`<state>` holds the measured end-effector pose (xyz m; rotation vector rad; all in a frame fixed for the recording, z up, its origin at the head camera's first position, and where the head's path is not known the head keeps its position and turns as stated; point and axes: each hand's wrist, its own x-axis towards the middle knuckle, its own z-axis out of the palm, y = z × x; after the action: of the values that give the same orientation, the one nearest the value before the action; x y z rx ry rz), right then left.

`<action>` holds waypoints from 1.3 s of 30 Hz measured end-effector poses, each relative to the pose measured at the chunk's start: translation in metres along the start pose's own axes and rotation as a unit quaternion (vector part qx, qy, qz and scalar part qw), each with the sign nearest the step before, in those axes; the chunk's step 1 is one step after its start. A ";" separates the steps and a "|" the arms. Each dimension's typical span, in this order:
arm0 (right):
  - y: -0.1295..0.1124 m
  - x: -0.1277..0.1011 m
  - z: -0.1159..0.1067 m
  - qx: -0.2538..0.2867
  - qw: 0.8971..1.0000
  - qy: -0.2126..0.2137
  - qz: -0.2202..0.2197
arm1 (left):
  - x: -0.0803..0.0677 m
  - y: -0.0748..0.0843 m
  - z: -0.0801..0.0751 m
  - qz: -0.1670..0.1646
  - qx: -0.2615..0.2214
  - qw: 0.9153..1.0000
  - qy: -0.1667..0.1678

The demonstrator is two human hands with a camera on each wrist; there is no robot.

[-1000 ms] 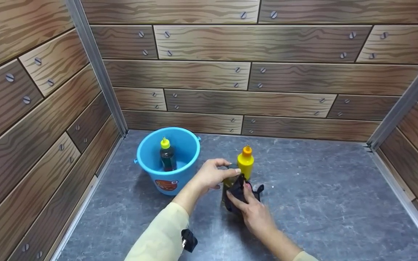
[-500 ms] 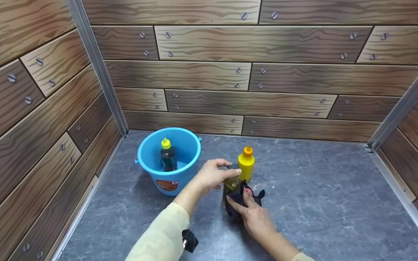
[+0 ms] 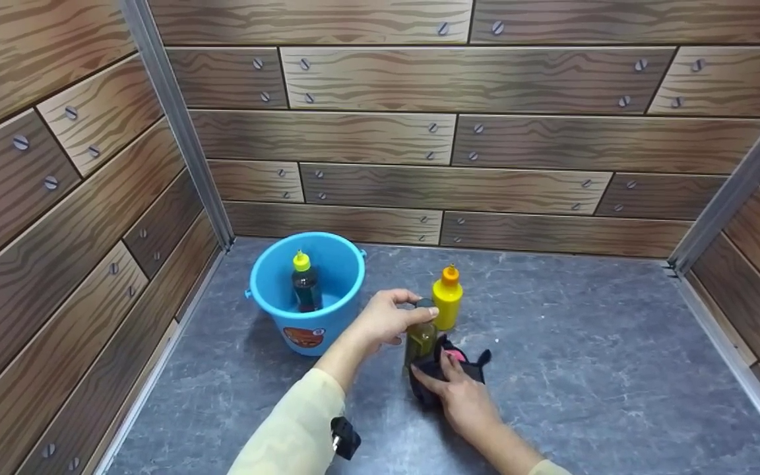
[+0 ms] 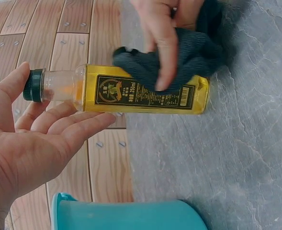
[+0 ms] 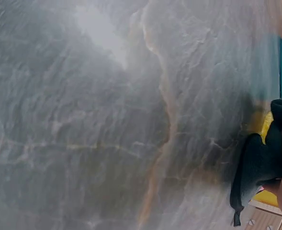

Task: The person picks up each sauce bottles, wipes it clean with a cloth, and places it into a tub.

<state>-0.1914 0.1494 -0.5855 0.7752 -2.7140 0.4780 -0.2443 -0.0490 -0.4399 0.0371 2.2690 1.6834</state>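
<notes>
At about nine o'clock from the hands a blue bucket point(image 3: 306, 290) stands on the grey table point(image 3: 584, 369), with a dark bottle point(image 3: 304, 284) upright inside it. The left hand point(image 3: 386, 320) steadies the oil bottle point(image 3: 421, 336) at its black cap point(image 4: 33, 85); in the wrist view the thumb lies against the cap and the fingers point(image 4: 78, 125) are nearly straight along the neck, more a light pinch than a clenched grip. The oil bottle stands near the middle of the table, just right of the bucket, with a yellow bottle point(image 3: 447, 298) close behind it at twelve o'clock. The right hand point(image 3: 462, 396) presses a dark cloth point(image 3: 449, 369) against the lower body of the oil bottle, fingers over the cloth and curled round it. I judge the bottle to be clear, stiff and mostly full, so fairly weighty for its size, and top-steadied it could tip if the cloth pushes hard. If oil is on its surface it will be slippery; the label point(image 4: 141, 93) band and the ribbed cap look like the surest places to hold. The cloth is soft and limp and bunches easily.
</notes>
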 end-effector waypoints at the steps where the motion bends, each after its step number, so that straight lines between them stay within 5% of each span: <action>1: 0.000 -0.001 0.000 -0.001 1.000 -0.005 0.002 | 0.000 0.000 0.001 0.000 0.001 1.000 -0.001; 25: -0.005 0.001 -0.006 -0.026 0.996 -0.086 0.022 | 0.000 0.001 0.002 0.006 -0.003 1.000 0.004; 32: -0.003 0.000 -0.008 -0.052 0.996 -0.072 0.009 | 0.000 0.000 0.003 0.005 -0.003 1.000 0.007; 39: 0.001 0.000 -0.016 -0.055 0.992 -0.097 0.051 | 0.001 -0.002 -0.001 0.007 -0.007 1.000 -0.009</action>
<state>-0.1893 0.1557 -0.5713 0.6879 -2.9431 0.2836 -0.2454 -0.0501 -0.4422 0.0656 2.2489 1.7000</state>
